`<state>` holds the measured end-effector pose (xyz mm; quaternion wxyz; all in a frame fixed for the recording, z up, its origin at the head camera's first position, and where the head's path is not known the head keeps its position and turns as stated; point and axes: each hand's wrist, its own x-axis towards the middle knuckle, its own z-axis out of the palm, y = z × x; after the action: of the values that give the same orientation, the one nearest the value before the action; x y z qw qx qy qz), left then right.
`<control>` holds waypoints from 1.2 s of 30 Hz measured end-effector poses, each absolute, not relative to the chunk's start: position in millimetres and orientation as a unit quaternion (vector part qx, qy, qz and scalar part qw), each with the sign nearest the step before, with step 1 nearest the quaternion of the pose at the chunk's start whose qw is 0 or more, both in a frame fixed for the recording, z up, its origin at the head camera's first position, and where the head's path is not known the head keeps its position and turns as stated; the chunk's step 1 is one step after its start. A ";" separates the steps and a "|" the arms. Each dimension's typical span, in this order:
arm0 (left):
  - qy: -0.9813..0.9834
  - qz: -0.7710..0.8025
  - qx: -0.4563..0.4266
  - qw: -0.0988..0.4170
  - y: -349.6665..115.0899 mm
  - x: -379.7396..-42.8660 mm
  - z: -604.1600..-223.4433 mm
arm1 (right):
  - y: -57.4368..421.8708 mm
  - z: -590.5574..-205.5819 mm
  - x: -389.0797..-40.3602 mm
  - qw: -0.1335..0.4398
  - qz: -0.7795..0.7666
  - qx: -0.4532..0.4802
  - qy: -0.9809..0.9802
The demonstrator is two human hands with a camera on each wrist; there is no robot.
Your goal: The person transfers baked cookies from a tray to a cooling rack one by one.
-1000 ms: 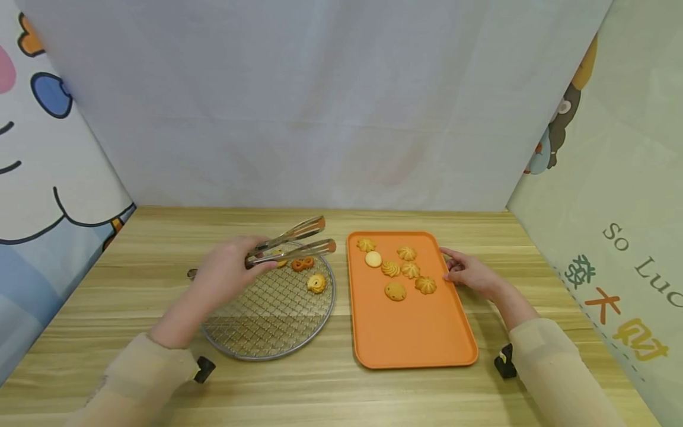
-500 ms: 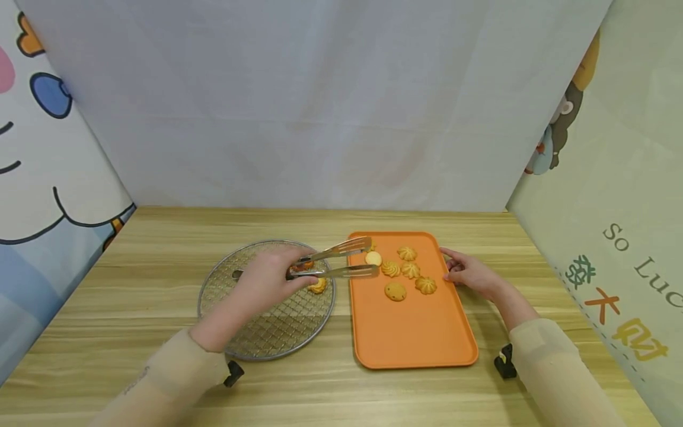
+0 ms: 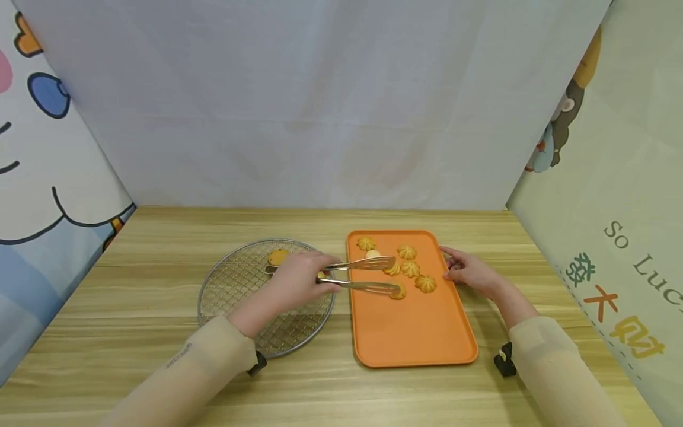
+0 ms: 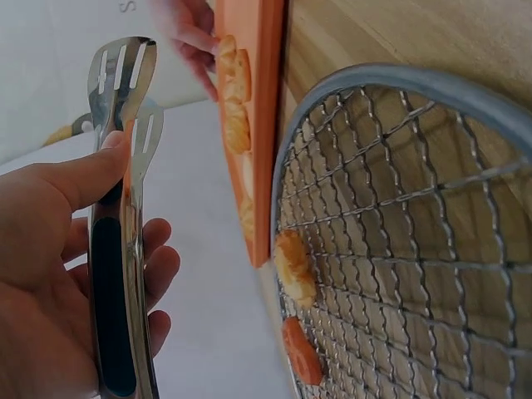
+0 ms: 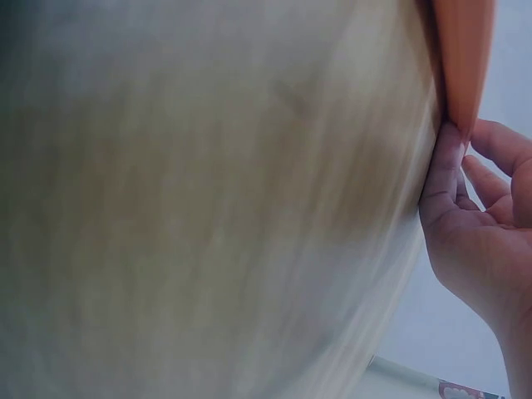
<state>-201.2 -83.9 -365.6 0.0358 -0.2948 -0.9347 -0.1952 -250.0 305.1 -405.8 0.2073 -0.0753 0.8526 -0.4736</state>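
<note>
My left hand grips a pair of metal food tongs by the handles, thumb on one side and fingers on the other. The tongs' slotted tips spread over the orange tray, overlapping a round speckled cookie and a swirl cookie in the head view. In the left wrist view, nothing sits between the tongs. With thumb and fingers, my right hand pinches the tray's right rim; the right wrist view shows those fingers at the tray's edge.
Left of the tray lies a round wire rack, partly covered by my left arm. It bears a round cookie, a swirled cookie and a reddish-brown cookie. Several flower-shaped cookies lie on the tray. A pale curtain backs the wooden table.
My left hand has carried the tongs rightward from over the rack to over the tray, uncovering the round cookie at the rack's back. My right hand has stayed at the tray's rim.
</note>
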 end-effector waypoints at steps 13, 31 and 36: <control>-0.939 -0.145 -0.310 -0.012 -63.9 -223.1 -381.0 | 308.7 -404.7 -250.1 0.207 -0.473 -0.079 0.853; -0.937 -0.149 -0.311 -0.061 -48.0 -236.9 -386.4 | 307.1 -398.3 -245.9 0.207 -0.465 -0.074 0.858; -0.936 -0.143 -0.316 -0.058 -45.3 -236.9 -386.3 | 307.9 -399.1 -246.7 0.207 -0.465 -0.075 0.858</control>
<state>-236.9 -45.3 -386.3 -0.0583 -0.3156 -0.9363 -0.1428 -246.7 307.9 -399.1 0.2066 -0.0746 0.8577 -0.4648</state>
